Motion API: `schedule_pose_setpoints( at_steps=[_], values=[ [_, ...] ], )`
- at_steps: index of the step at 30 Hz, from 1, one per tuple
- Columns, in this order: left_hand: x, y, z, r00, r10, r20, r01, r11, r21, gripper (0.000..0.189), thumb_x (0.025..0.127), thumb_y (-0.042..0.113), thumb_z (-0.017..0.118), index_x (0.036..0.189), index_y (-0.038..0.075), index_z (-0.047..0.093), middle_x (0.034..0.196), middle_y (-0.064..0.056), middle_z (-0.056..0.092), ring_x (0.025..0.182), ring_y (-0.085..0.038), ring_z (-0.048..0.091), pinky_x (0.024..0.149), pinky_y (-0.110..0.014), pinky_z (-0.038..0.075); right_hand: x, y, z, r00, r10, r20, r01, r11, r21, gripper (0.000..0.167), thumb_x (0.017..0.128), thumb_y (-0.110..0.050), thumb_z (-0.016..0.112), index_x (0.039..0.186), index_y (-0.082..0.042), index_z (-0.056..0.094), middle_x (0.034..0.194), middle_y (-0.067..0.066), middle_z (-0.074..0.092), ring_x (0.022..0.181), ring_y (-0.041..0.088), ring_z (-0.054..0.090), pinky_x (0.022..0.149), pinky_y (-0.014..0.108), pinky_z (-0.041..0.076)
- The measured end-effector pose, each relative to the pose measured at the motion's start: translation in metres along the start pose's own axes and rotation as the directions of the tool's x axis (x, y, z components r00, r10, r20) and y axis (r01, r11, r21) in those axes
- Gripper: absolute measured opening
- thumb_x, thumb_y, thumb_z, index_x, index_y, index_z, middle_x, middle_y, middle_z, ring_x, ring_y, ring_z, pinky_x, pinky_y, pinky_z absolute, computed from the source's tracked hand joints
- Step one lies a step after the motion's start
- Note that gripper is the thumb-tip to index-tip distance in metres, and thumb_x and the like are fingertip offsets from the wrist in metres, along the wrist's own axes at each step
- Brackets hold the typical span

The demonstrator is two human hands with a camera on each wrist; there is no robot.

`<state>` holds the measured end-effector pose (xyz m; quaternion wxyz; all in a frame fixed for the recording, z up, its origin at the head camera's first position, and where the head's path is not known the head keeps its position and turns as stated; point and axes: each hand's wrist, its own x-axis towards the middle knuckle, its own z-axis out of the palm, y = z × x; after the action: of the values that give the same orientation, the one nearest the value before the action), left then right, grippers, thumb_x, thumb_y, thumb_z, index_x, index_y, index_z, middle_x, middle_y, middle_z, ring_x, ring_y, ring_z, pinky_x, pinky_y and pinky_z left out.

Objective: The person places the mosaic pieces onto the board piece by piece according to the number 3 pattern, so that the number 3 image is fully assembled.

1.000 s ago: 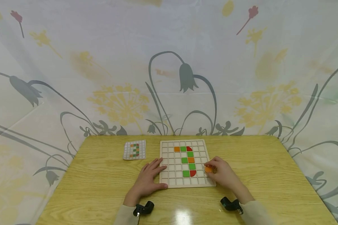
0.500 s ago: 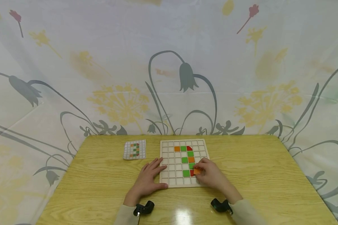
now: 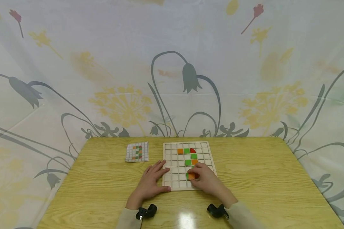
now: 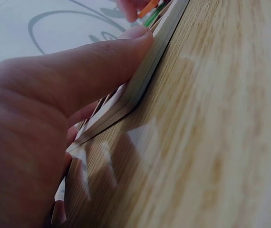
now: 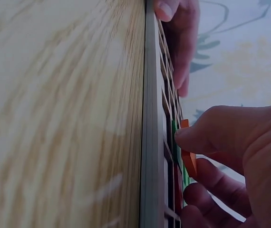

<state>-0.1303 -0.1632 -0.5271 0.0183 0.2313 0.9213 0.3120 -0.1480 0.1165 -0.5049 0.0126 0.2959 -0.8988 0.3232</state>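
Note:
A wooden grid board (image 3: 173, 183) lies on the table, bearing green, orange and red tiles in its middle columns. My right hand (image 3: 210, 180) pinches an orange square tile (image 3: 191, 176) between thumb and fingers. It overlaps the lower green tile in the head view; the right wrist view shows the orange tile (image 5: 189, 160) tilted, close over the board's surface. The fingers cover most of the lower red tile. My left hand (image 3: 151, 183) rests with fingers spread on the board's left edge, and its thumb (image 4: 111, 59) lies on the front rim in the left wrist view.
A small paper card (image 3: 137, 152) with a printed grid of coloured squares lies left of the board. The wooden table (image 3: 261, 168) ends at a floral curtain (image 3: 126, 63) behind. Both wrists wear a black camera (image 3: 216, 210).
My right hand has carried the orange tile leftward from the board's right edge, past the lower red tile, to the lower green one. The left hand has stayed in place.

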Motion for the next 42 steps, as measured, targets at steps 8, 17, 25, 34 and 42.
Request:
schedule_pose_setpoints(
  at_steps=[8,17,25,34,42],
  values=[
    [0.0,0.001,0.0,1.0,0.001,-0.002,-0.001,1.0,0.013,0.073,0.082,0.055,0.074,0.143,0.018,0.057,0.161,-0.003,0.031,0.149,-0.027,0.021,0.115,-0.059,0.016,0.006,-0.007,0.008,0.999,0.033,0.015,-0.033,0.999,-0.015,0.023,0.081,-0.007,0.078,0.104,-0.012,0.075,0.104,-0.001,0.059,0.098,0.019,0.052,0.086,0.041,0.049],
    [0.0,0.001,0.0,1.0,0.005,0.001,-0.005,1.0,0.014,0.072,0.083,0.055,0.073,0.143,0.018,0.057,0.161,-0.003,0.031,0.15,-0.027,0.021,0.115,-0.059,0.017,0.015,-0.012,0.015,0.998,0.009,0.054,-0.008,1.0,-0.017,0.021,0.083,-0.007,0.076,0.103,-0.012,0.075,0.107,0.002,0.061,0.101,0.023,0.053,0.089,0.046,0.048],
    [0.0,-0.001,0.001,1.0,0.012,-0.006,-0.012,1.0,0.016,0.073,0.083,0.054,0.073,0.143,0.017,0.057,0.162,-0.003,0.03,0.15,-0.027,0.02,0.115,-0.059,0.016,0.02,-0.012,0.018,0.995,0.045,0.09,-0.044,0.999,-0.007,0.02,0.086,-0.009,0.075,0.105,-0.013,0.075,0.11,0.004,0.06,0.105,0.026,0.053,0.091,0.048,0.048],
    [0.001,0.001,-0.001,1.0,0.016,-0.005,-0.016,1.0,0.023,0.072,0.083,0.054,0.073,0.143,0.017,0.057,0.161,-0.004,0.031,0.149,-0.028,0.021,0.115,-0.059,0.017,0.023,-0.01,0.017,0.989,0.074,0.124,-0.08,0.996,0.045,0.021,0.087,-0.008,0.075,0.106,-0.015,0.076,0.106,0.001,0.058,0.104,0.025,0.051,0.09,0.048,0.046],
    [0.0,0.001,0.0,1.0,0.008,-0.002,-0.008,1.0,0.015,0.072,0.083,0.054,0.073,0.142,0.017,0.057,0.161,-0.003,0.031,0.149,-0.028,0.021,0.115,-0.059,0.017,0.025,-0.009,0.016,0.987,0.066,0.146,-0.076,0.995,0.069,0.02,0.087,-0.008,0.076,0.106,-0.014,0.076,0.101,-0.003,0.055,0.099,0.021,0.049,0.086,0.045,0.044]
  ],
)
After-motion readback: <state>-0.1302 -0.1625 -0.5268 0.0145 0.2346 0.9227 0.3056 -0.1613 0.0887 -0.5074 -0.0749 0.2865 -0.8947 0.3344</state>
